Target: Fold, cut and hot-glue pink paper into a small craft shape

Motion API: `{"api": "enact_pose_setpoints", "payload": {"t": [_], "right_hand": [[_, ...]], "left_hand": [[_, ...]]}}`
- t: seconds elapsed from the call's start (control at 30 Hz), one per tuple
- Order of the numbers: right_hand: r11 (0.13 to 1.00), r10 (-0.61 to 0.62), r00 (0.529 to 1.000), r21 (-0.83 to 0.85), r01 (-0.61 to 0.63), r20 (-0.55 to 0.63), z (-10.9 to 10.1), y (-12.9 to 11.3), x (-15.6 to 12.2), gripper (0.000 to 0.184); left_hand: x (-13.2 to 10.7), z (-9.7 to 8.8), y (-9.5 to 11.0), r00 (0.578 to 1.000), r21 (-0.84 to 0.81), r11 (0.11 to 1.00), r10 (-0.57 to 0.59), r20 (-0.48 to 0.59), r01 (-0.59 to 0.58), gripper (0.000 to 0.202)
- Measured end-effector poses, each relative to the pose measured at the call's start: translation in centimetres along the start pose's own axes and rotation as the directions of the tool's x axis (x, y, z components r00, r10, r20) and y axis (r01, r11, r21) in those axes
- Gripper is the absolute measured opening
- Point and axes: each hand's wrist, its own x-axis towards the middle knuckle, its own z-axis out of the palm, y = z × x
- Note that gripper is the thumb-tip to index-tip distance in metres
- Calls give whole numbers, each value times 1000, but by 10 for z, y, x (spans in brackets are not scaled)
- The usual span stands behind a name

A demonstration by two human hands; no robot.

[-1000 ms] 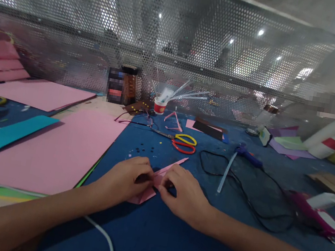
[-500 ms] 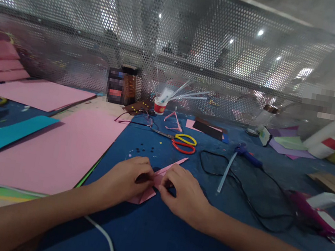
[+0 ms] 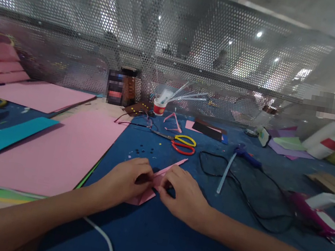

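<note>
Both my hands pinch a folded piece of pink paper [image 3: 144, 199] just above the blue table. My left hand [image 3: 130, 178] grips its left part between thumb and fingers. Close beside it, my right hand [image 3: 184, 194] has thumb and fingertips closed on the paper's middle. One narrow pointed end sticks up past the right fingers, and a creased flap shows below the left hand. My fingers hide the part between. Beyond the hands lie scissors [image 3: 183, 143] with one yellow and one red handle. A bent pink paper strip [image 3: 173, 122] stands behind them.
Large pink sheets [image 3: 52, 153] and a teal strip [image 3: 6, 140] cover the left. Eyeglasses [image 3: 134, 119] and a paper cup [image 3: 159, 107] of clear sticks stand at the back. To the right are a blue glue gun [image 3: 248, 156], its black cord, and a magenta power strip [image 3: 316, 216].
Almost nothing differs. Both hands keep their pinch on the pink paper in the same place; the whole view has shifted very slightly.
</note>
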Motion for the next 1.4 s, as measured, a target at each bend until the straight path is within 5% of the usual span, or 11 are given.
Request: {"api": "enact_pose_setpoints", "payload": {"t": [1.4], "right_hand": [[1000,27,1000,-4,-27,9,1,0,1,10]], "left_hand": [[0,-2,4,998,-37,998,-57,-7,57,16]]}}
